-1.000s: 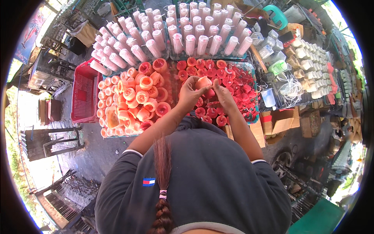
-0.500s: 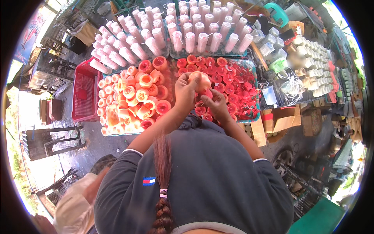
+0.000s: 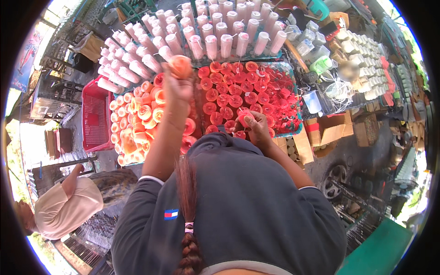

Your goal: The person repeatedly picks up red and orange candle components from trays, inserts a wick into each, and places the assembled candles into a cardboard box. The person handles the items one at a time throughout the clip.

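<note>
My left hand [image 3: 178,91] is raised over the left tray, closed around an orange rose-shaped wax cup [image 3: 180,67]; its fingers are partly hidden behind the cup. Lower and to the right, my right hand [image 3: 259,130] grips a small red candle [image 3: 246,117] between thumb and fingers. Beneath it are rows of round red candles [image 3: 224,100], several with wicks showing, in the right tray. Orange wax cups [image 3: 145,111], some shaped like roses, crowd the left tray beside my left forearm.
Tall pale pink pillar candles [image 3: 226,45] with wicks stand behind both trays. A red plastic crate [image 3: 95,114] is at the left. On the right are white moulded pieces [image 3: 362,68], a tangle of white string [image 3: 337,96] and an open cardboard box [image 3: 332,133]. Another person [image 3: 68,206] is at the lower left.
My hands have come apart. The left carried the orange wax cup up and left, while the right stayed low with the red candle. The other person has come further into view.
</note>
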Demonstrator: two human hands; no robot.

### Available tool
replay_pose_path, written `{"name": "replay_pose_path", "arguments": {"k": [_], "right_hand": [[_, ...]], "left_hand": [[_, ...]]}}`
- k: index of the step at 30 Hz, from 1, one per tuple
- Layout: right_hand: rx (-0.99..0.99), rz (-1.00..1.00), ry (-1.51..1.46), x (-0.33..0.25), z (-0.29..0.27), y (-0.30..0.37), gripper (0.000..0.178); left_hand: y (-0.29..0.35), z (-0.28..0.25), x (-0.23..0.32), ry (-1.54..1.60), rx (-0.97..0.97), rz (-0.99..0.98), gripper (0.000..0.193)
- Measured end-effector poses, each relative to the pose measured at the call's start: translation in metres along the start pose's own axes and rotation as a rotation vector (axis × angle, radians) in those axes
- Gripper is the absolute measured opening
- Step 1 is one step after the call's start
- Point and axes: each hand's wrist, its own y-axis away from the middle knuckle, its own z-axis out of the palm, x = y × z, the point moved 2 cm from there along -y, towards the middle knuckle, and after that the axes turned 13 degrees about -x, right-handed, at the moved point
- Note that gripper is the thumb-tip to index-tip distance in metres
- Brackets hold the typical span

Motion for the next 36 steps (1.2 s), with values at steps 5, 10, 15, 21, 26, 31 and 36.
{"name": "replay_pose_path", "arguments": {"k": [5,10,15,21,26,31,36], "right_hand": [[0.475,0.113,0.921,-0.012,-0.087,0.015,0.039],[0.846,0.395,1.353,-0.005,-0.2,0.052,0.053],[0.854,0.471,1.27,0.028,-0.264,0.074,0.055],[0.726,0.061,1.532,-0.007,-0.166,0.016,0.034],[0.406,-0.034,1.743,-0.005,-0.137,-0.04,0.033],[0.425,-0.009,1.726,0.004,-0.154,-0.085,0.038],[0.542,0.17,1.356,0.025,-0.23,-0.129,0.047]], "left_hand": [[0.014,-0.004,0.041,-0.312,-0.094,0.086,0.029],[0.044,-0.047,0.059,-0.765,-0.086,0.134,0.031],[0.075,-0.073,0.096,-1.126,0.055,0.13,0.037],[0.113,-0.097,0.127,-1.544,0.236,-0.128,0.054],[0.121,-0.118,0.104,-1.725,0.018,-0.056,0.052],[0.132,-0.123,0.087,-2.062,0.098,0.422,0.026],[0.131,-0.149,0.08,-2.171,-0.041,0.498,0.028]]}}
